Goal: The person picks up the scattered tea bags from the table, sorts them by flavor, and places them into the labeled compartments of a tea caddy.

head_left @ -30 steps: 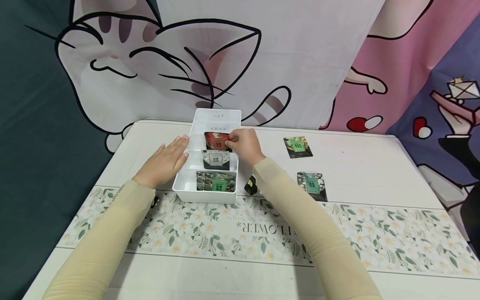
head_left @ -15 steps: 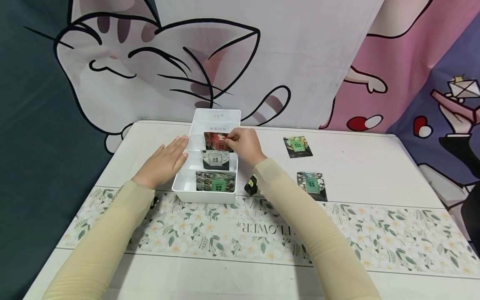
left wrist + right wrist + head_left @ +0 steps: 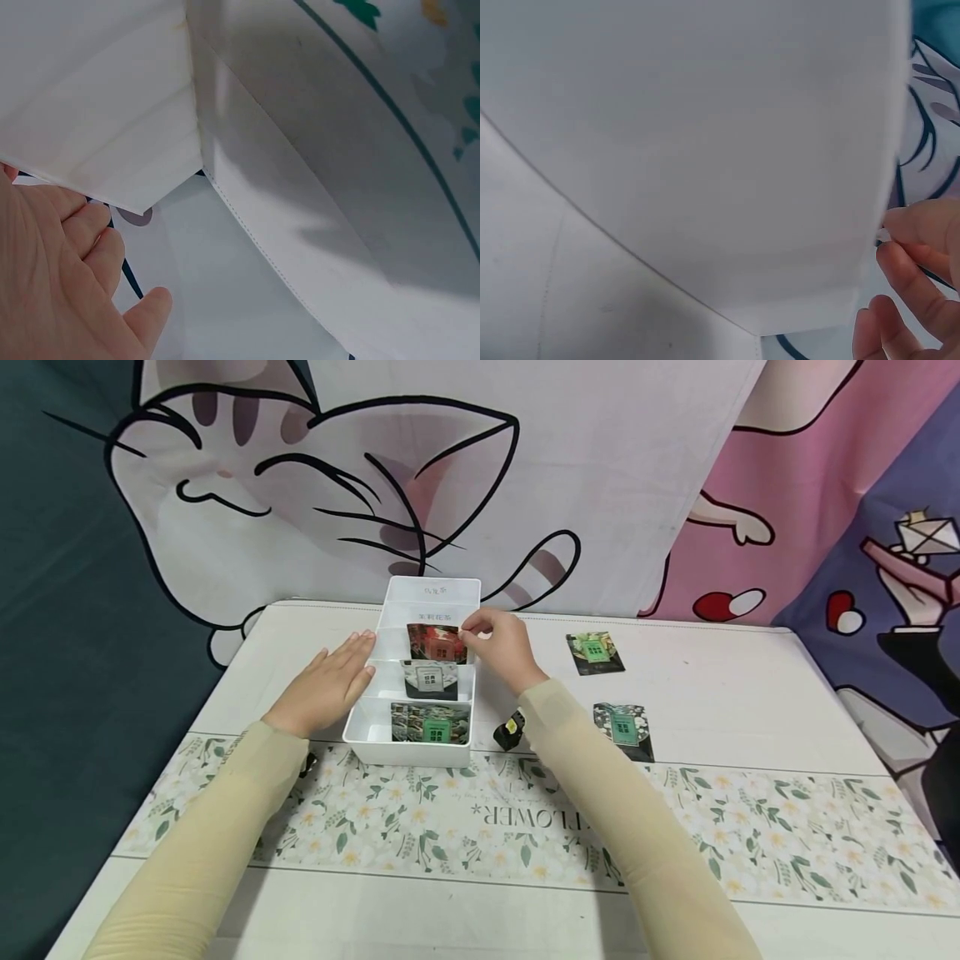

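Note:
A long white box (image 3: 408, 753) with several compartments stands on the table, tea sachets upright in it. My left hand (image 3: 326, 687) lies flat along the box's left side, fingers straight; in the left wrist view that hand (image 3: 67, 277) is against the outer wall. With thumb and forefinger my right hand (image 3: 501, 647) pinches the upper right corner of a red tea sachet (image 3: 435, 644) in a middle compartment. The right wrist view has the fingers (image 3: 915, 225) at the box rim, the sachet hidden behind the wall. Nearer compartments hold a grey-white sachet (image 3: 430, 680) and dark green sachets (image 3: 435, 724).
Two more tea sachets lie flat on the table to the right: a bright green one (image 3: 596, 652) and a black one with a green label (image 3: 624, 731). Handwritten labels mark the far compartments. A cartoon cat backdrop (image 3: 465, 468) hangs directly behind the table (image 3: 750, 710).
The red sachet has settled slightly to the right in its compartment. My right hand's fingertips have shifted right and up to its corner. My left hand has stayed in place.

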Available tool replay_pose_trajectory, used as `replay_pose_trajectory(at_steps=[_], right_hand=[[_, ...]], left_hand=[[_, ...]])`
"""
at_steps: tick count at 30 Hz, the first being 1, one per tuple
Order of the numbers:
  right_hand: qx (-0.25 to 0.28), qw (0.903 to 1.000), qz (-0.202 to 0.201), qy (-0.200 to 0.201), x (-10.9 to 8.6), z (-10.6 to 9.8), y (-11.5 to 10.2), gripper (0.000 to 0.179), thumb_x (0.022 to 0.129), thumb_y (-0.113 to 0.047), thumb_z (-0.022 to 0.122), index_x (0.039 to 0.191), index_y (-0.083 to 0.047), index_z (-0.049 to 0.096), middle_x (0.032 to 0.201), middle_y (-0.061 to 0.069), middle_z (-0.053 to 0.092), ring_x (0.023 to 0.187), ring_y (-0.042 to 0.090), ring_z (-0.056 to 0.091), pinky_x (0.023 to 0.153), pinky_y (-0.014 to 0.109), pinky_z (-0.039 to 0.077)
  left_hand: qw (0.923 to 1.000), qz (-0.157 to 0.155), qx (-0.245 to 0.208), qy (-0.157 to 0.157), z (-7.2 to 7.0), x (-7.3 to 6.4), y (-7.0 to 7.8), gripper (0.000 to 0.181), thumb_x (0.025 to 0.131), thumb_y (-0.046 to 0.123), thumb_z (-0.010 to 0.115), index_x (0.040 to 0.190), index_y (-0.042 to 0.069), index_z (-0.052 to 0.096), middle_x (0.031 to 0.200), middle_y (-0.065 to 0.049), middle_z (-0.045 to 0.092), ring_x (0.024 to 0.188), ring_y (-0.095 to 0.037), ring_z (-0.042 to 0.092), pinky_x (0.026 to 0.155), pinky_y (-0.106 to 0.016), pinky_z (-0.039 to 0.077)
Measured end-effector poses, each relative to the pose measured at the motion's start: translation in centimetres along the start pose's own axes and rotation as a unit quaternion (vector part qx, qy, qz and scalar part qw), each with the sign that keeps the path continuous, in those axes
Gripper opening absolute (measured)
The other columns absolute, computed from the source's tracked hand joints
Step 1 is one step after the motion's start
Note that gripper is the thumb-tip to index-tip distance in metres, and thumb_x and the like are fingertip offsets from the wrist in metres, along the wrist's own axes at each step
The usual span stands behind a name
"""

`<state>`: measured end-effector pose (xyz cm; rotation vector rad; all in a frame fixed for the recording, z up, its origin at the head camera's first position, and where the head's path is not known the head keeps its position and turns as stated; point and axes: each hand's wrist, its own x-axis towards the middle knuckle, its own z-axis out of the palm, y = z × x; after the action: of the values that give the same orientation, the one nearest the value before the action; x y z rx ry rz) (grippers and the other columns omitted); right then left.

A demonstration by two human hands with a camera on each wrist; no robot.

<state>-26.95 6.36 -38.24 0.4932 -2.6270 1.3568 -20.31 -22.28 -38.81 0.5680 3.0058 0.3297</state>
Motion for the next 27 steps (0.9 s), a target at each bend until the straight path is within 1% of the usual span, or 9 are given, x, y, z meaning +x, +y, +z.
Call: replay_pose_trajectory(at_steps=[6, 10, 15, 20, 27], right_hand=[[0.018, 0.9997, -0.005, 0.016, -0.5, -1.1, -0.2, 0.006, 0.094, -0.014, 0.073, 0.097, -0.009, 0.075, 0.094, 0.005, 0.072, 0.095, 0.021, 0.064, 0.083, 0.037, 0.053], [0.027, 0.9990, -0.012, 0.032, -0.9, -2.0, -0.1, 0.008, 0.095, -0.013, 0.072, 0.099, -0.007, 0.075, 0.095, 0.006, 0.072, 0.093, 0.022, 0.065, 0.083, 0.036, 0.053], [0.045, 0.9973, -0.016, 0.055, -1.7, -3.3, 0.2, 0.007, 0.095, -0.011, 0.071, 0.098, -0.006, 0.074, 0.092, 0.008, 0.071, 0.090, 0.022, 0.065, 0.080, 0.035, 0.054], [0.051, 0.9968, -0.014, 0.059, -2.8, -4.7, 0.5, 0.008, 0.095, -0.010, 0.070, 0.098, -0.004, 0.074, 0.091, 0.009, 0.070, 0.088, 0.022, 0.065, 0.079, 0.034, 0.054], [0.040, 0.9972, -0.005, 0.063, -4.1, -6.7, 1.1, 0.007, 0.095, -0.008, 0.070, 0.099, -0.004, 0.074, 0.096, 0.010, 0.071, 0.089, 0.022, 0.064, 0.080, 0.034, 0.055]], left_hand=[[1.0000, 0.002, -0.001, 0.005, 0.0, 0.0, 0.0, 0.065, 0.111, 0.044, 0.018, 0.163, 0.005, 0.012, 0.169, -0.012, 0.012, 0.156, -0.031, 0.010, 0.124, -0.057, 0.007], [1.0000, 0.001, 0.000, 0.005, 0.1, 0.1, 0.0, 0.065, 0.111, 0.045, 0.018, 0.163, 0.006, 0.012, 0.169, -0.011, 0.012, 0.156, -0.031, 0.009, 0.125, -0.057, 0.006], [1.0000, 0.000, 0.003, 0.001, 0.0, 0.0, 0.0, 0.065, 0.111, 0.045, 0.018, 0.163, 0.007, 0.011, 0.169, -0.010, 0.011, 0.156, -0.030, 0.009, 0.125, -0.057, 0.006], [1.0000, -0.001, 0.009, -0.002, -0.1, 0.0, -0.1, 0.066, 0.111, 0.046, 0.018, 0.163, 0.007, 0.011, 0.169, -0.010, 0.011, 0.156, -0.030, 0.009, 0.125, -0.057, 0.005], [0.9999, 0.002, 0.013, -0.003, -0.3, -0.1, 0.1, 0.065, 0.111, 0.044, 0.018, 0.163, 0.005, 0.011, 0.169, -0.012, 0.012, 0.156, -0.031, 0.010, 0.124, -0.058, 0.006]])
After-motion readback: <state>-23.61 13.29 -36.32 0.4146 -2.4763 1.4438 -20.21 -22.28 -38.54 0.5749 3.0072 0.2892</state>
